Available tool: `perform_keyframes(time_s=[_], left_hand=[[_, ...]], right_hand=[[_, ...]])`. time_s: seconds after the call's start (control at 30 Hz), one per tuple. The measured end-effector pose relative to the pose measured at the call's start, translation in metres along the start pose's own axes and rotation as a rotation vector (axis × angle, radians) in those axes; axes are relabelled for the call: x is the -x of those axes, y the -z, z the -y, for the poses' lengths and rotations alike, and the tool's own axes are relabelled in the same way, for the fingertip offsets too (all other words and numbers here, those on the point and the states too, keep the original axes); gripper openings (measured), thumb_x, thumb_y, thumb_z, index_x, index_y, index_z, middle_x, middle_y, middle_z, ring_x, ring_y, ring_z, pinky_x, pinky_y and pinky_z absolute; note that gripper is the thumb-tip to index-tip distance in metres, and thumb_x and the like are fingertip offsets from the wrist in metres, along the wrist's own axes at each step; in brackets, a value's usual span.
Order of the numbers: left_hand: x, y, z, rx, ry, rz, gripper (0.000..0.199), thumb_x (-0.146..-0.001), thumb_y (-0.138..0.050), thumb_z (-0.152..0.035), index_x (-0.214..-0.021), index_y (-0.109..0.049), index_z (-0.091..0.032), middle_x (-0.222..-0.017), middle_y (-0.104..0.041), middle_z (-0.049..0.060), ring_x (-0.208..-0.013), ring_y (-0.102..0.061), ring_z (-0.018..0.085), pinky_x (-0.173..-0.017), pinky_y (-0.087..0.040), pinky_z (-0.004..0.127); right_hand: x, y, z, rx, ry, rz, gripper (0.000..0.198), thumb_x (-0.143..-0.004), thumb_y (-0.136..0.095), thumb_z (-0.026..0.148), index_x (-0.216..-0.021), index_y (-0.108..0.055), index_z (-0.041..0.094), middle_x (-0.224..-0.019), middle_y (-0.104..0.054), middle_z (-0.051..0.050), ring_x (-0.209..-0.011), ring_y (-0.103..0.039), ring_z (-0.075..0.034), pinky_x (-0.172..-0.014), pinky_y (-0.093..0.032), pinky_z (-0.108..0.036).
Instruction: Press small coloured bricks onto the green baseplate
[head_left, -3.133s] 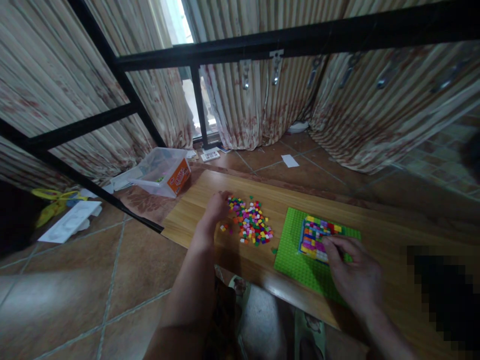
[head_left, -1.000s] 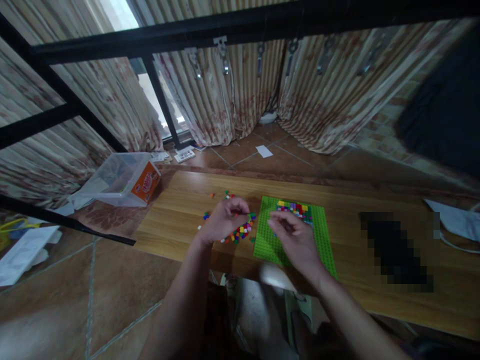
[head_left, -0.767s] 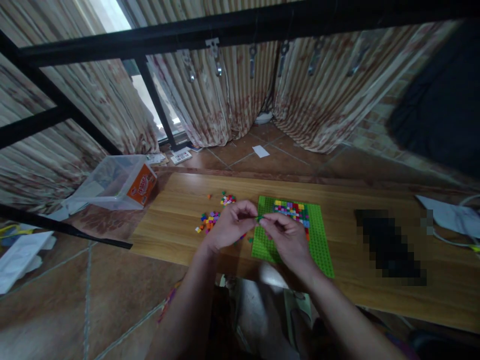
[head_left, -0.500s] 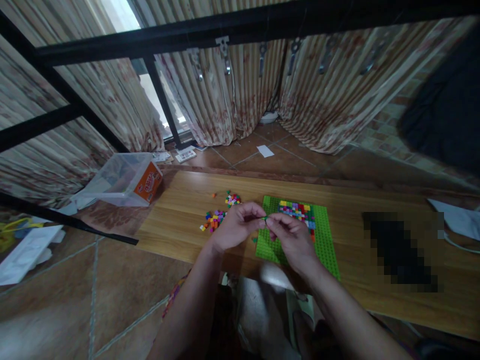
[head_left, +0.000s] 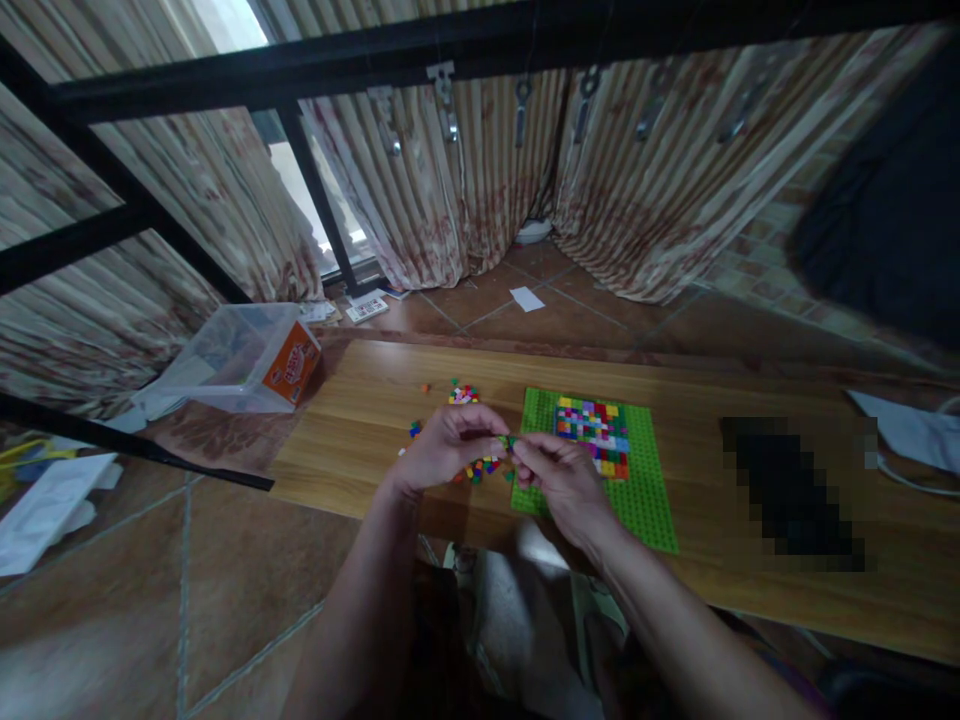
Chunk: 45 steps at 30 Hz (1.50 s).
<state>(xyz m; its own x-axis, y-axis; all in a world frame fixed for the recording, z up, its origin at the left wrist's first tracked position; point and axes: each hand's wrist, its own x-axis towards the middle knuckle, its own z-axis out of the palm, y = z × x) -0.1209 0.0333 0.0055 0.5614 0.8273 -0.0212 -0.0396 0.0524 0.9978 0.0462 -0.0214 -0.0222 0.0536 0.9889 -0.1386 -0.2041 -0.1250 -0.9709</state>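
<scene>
My left hand (head_left: 455,443) and my right hand (head_left: 559,475) meet fingertip to fingertip over the table, between the loose bricks and the baseplate. Both pinch small green toy bricks (head_left: 508,442); how many there are I cannot make out. A bright green studded baseplate (head_left: 652,500) lies under and beyond my right hand. On it sits a patch of multicoloured bricks (head_left: 592,425) set close together in rows. Loose coloured bricks (head_left: 465,395) lie on the wood around my left hand, which hides part of them.
The wooden table (head_left: 360,430) stretches from left to right. A clear plastic box (head_left: 225,350) with an orange label stands past its left end. A pixelated dark object (head_left: 799,495) and a white sheet (head_left: 907,435) lie at the right. A black metal frame (head_left: 375,70) crosses above.
Both hands have moved slightly left together, still pinching the green pieces. More of the multicoloured patch and more loose bricks below the hands now show. The view has shifted a little.
</scene>
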Motion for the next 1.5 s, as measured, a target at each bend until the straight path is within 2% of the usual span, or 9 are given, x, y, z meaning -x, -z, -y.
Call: perform_keyframes(time_s=[0.1,0.2,0.33,0.63,0.77,1.03,1.23,1.37,1.5], left_hand=[[0.0,0.009,0.003,0.002,0.017,-0.086,0.027,-0.073,-0.077,-0.031,-0.092,-0.069,-0.014,-0.078,-0.07,0.003,-0.071,-0.064,0.012,-0.071,-0.051,0.025],[-0.004,0.011,0.007,-0.042,0.047,-0.114,0.026,-0.073,-0.076,-0.031,-0.091,-0.069,-0.014,-0.079,-0.07,0.003,-0.072,-0.064,0.012,-0.071,-0.05,0.025],[-0.01,0.005,0.01,-0.132,0.053,-0.112,0.02,-0.071,-0.075,-0.028,-0.084,-0.069,-0.014,-0.076,-0.068,0.001,-0.07,-0.062,0.012,-0.069,-0.049,0.024],[-0.02,-0.013,0.013,-0.098,0.067,-0.198,0.022,-0.069,-0.076,-0.026,-0.084,-0.067,-0.014,-0.077,-0.068,0.001,-0.069,-0.061,0.012,-0.069,-0.05,0.026],[-0.024,-0.029,0.011,-0.079,0.118,-0.102,0.023,-0.071,-0.075,-0.033,-0.08,-0.066,-0.013,-0.068,-0.065,-0.001,-0.061,-0.059,0.01,-0.062,-0.047,0.023],[-0.032,-0.055,0.014,-0.031,0.145,0.038,0.029,-0.073,-0.074,-0.039,-0.08,-0.068,-0.012,-0.067,-0.066,0.0,-0.061,-0.059,0.01,-0.063,-0.046,0.022],[-0.032,-0.063,0.01,-0.049,0.123,0.075,0.03,-0.082,-0.064,-0.042,-0.077,-0.067,-0.012,-0.071,-0.067,0.002,-0.065,-0.061,0.011,-0.069,-0.047,0.024],[-0.032,-0.064,0.012,-0.002,0.13,0.108,0.029,-0.077,-0.07,-0.04,-0.088,-0.068,-0.012,-0.078,-0.068,0.003,-0.07,-0.062,0.012,-0.072,-0.047,0.026],[-0.035,-0.063,0.015,-0.022,0.148,0.125,0.029,-0.077,-0.069,-0.04,-0.085,-0.068,-0.012,-0.073,-0.065,0.002,-0.068,-0.059,0.011,-0.07,-0.047,0.025]], right_hand=[[-0.001,-0.001,-0.012,0.454,0.201,-0.031,0.013,-0.08,-0.064,0.032,-0.073,-0.068,0.021,-0.064,-0.063,-0.001,-0.059,-0.056,-0.016,-0.058,-0.045,-0.03],[-0.003,-0.003,-0.025,0.867,0.359,-0.042,0.014,-0.082,-0.056,0.016,-0.073,-0.066,0.022,-0.075,-0.065,-0.005,-0.07,-0.06,-0.019,-0.067,-0.046,-0.033],[-0.007,-0.007,-0.036,1.071,0.393,-0.005,0.017,-0.086,-0.052,0.013,-0.087,-0.066,0.021,-0.084,-0.067,-0.007,-0.075,-0.062,-0.021,-0.068,-0.047,-0.033],[0.007,0.007,-0.01,0.893,0.486,-0.088,0.019,-0.094,-0.046,0.017,-0.089,-0.064,0.021,-0.086,-0.068,-0.005,-0.082,-0.064,-0.018,-0.076,-0.048,-0.03],[0.018,0.025,0.002,0.841,0.56,-0.16,0.012,-0.092,-0.054,0.021,-0.095,-0.065,0.021,-0.087,-0.069,-0.004,-0.078,-0.064,-0.016,-0.072,-0.049,-0.028],[0.024,0.049,0.009,0.763,0.552,-0.131,0.012,-0.091,-0.056,0.023,-0.095,-0.068,0.023,-0.092,-0.071,-0.002,-0.082,-0.067,-0.015,-0.076,-0.05,-0.028],[0.027,0.057,0.016,0.714,0.522,-0.16,0.013,-0.09,-0.057,0.021,-0.094,-0.069,0.022,-0.091,-0.072,-0.002,-0.081,-0.067,-0.014,-0.075,-0.05,-0.027],[0.027,0.06,0.016,0.667,0.457,-0.161,0.014,-0.091,-0.056,0.026,-0.094,-0.069,0.022,-0.089,-0.072,-0.002,-0.079,-0.066,-0.015,-0.074,-0.049,-0.027],[0.025,0.063,0.013,0.64,0.435,-0.166,0.015,-0.091,-0.057,0.03,-0.096,-0.069,0.021,-0.09,-0.072,-0.002,-0.081,-0.066,-0.016,-0.074,-0.05,-0.028]])
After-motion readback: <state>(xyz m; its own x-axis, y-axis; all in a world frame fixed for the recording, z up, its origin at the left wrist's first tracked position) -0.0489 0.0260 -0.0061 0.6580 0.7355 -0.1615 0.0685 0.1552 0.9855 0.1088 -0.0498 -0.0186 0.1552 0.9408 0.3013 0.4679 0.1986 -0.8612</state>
